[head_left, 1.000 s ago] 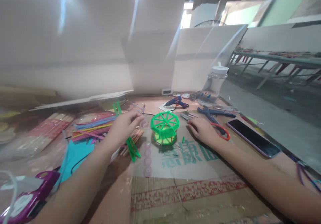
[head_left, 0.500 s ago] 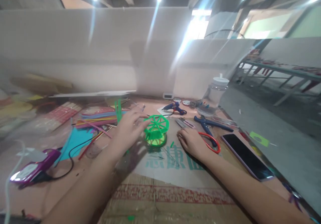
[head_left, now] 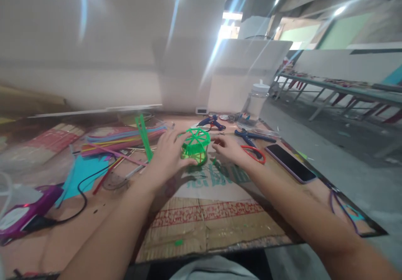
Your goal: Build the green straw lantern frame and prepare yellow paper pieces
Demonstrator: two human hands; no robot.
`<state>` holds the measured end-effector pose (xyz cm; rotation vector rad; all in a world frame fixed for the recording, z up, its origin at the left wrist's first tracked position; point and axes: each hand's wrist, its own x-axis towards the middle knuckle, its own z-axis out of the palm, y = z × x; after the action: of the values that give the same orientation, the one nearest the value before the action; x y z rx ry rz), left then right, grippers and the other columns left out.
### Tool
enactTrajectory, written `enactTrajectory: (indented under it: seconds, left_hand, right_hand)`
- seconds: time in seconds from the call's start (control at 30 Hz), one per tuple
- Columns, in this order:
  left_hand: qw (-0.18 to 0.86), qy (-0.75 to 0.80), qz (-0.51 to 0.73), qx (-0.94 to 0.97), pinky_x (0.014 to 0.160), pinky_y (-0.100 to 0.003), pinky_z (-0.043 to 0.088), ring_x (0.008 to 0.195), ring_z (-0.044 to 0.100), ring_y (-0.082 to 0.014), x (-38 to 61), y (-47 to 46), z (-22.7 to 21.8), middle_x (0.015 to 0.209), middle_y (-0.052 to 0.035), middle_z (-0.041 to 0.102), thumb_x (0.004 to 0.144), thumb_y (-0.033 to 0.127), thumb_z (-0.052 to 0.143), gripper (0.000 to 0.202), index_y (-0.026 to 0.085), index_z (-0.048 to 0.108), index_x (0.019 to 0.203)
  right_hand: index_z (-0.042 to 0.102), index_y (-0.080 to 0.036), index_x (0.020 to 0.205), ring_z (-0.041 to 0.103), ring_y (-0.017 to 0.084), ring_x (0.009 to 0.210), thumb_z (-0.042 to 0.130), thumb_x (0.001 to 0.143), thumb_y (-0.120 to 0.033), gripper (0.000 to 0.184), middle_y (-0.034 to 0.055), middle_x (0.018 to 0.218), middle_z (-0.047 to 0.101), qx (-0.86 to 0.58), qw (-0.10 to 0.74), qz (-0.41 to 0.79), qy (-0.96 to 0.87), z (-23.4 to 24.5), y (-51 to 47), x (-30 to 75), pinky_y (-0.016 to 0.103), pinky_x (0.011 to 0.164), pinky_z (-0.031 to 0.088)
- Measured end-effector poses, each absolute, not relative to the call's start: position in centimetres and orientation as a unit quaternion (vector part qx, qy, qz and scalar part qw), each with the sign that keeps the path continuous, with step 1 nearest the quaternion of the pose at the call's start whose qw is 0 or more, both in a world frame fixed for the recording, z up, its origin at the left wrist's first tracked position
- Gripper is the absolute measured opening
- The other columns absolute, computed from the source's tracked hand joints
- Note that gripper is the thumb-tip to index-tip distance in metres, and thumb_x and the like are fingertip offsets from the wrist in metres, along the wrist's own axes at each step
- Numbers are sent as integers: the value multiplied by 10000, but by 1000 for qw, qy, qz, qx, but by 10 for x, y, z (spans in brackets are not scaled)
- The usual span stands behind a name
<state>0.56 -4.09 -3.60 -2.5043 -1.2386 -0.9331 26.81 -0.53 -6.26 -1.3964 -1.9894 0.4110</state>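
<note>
A small round cage-like model of green straws [head_left: 195, 145] stands on a cardboard sheet [head_left: 207, 223] in the middle of the table. My left hand [head_left: 168, 156] cups its left side, with the fingers curled against it. My right hand [head_left: 226, 147] lies just to the right of it. Its fingers are stretched out, and the fingertips reach the model's right edge. Loose green straw pieces [head_left: 143, 135] stick up beside my left hand.
Red-handled scissors [head_left: 255, 153], blue pliers [head_left: 251, 135] and a dark phone [head_left: 290, 163] lie right of my right hand. A blue glue gun [head_left: 212, 123] and a clear jar [head_left: 255, 103] stand behind. Coloured straws [head_left: 119, 140] and a purple device [head_left: 23, 213] with a black cable lie left.
My left hand moved right from the straw pile onto the green model. My right hand slid left from the scissors toward the model. The camera view shifted.
</note>
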Motion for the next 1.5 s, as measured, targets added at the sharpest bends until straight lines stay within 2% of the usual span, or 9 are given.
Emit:
enactTrajectory:
  seconds: [0.1,0.27,0.37,0.47,0.6,0.8,1.13,1.5]
  left_hand:
    - [74,-427,-308,-847,1114,-545,415,1333,495,-391,8,-44,-35,1450,-177,528,674,432,895,860,175,516,1402]
    - [11,-439,-286,-851,1102,-518,442,1323,527,-364,9,-46,-33,1461,-177,543,720,396,868,847,166,477,1436]
    - [-11,-430,-289,-855,1102,-497,447,1322,532,-343,6,-42,-33,1445,-164,562,722,376,868,846,181,464,1439]
    - [14,-411,-305,-859,1108,-499,439,1332,518,-343,4,-39,-35,1450,-159,550,712,388,875,843,191,474,1427]
    - [69,-358,-341,-867,1148,-523,384,1359,477,-346,10,-43,-38,1440,-161,541,739,440,851,765,191,515,1380]
    - [96,-352,-375,-852,1163,-515,360,1341,483,-315,23,-55,-40,1361,-139,587,875,371,721,423,193,591,1236]
    - [92,-379,-367,-844,1150,-502,375,1318,496,-301,22,-53,-42,1332,-114,606,896,343,689,269,221,656,1133]
    - [90,-380,-364,-845,1144,-490,375,1301,510,-291,23,-53,-42,1314,-100,616,916,353,670,264,233,673,1151]
  right_hand:
    - [727,-155,1116,626,152,670,613,883,-223,269,43,833,734,-542,328,206,-746,-67,-8,252,276,658,493]
    - [752,-180,997,661,159,755,579,895,-237,209,25,875,748,-531,345,251,-732,-78,-27,236,276,722,509]
    - [740,-180,966,639,160,690,573,893,-271,204,13,778,723,-529,352,262,-726,-83,-35,233,270,659,492]
    - [733,-184,951,628,167,678,586,884,-293,195,15,757,714,-528,358,263,-723,-86,-40,232,279,656,482]
    - [729,-191,962,654,182,766,573,898,-280,191,43,883,750,-521,369,255,-726,-88,-45,232,303,743,495]
    - [735,-192,981,685,202,832,566,907,-229,189,54,927,767,-514,374,233,-736,-91,-44,233,312,785,506]
    - [727,-198,931,666,184,779,561,902,-216,169,37,871,752,-509,374,222,-742,-90,-44,233,290,766,504]
    - [732,-196,942,663,190,776,572,896,-235,170,43,872,751,-515,371,226,-739,-89,-44,233,303,776,507]
